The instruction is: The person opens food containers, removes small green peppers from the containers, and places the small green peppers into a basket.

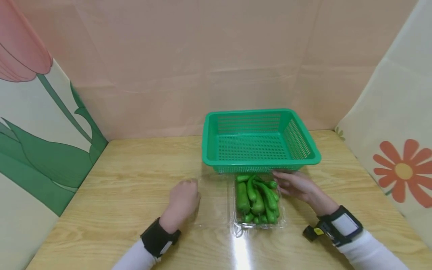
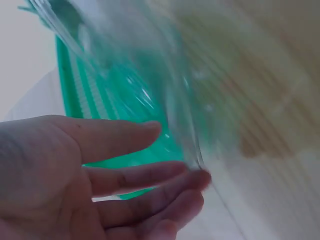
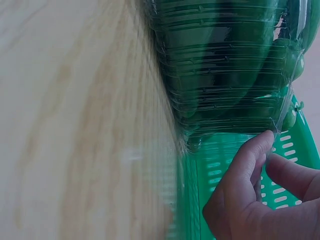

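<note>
A clear plastic clamshell box [image 1: 258, 226] lies on the table, its tray filled with green peppers [image 1: 258, 204]. Its transparent lid [image 1: 213, 202] is folded out to the left. At the lid's outer edge is my left hand [image 1: 183, 198]; in the left wrist view its extended fingertips touch the plastic edge, and the thumb stands apart from them. My right hand [image 1: 297, 185] is at the tray's far right corner. There, in the right wrist view, thumb and forefinger [image 3: 255, 145] pinch the thin plastic rim, with peppers visible through the ribbed wall.
Directly behind the box stands a green plastic basket [image 1: 263, 163] with slotted walls. Pink cloth [image 1: 202, 67] hangs at the back, and printed flower panels flank the wooden table [image 1: 135, 168]. Both wrists wear black straps.
</note>
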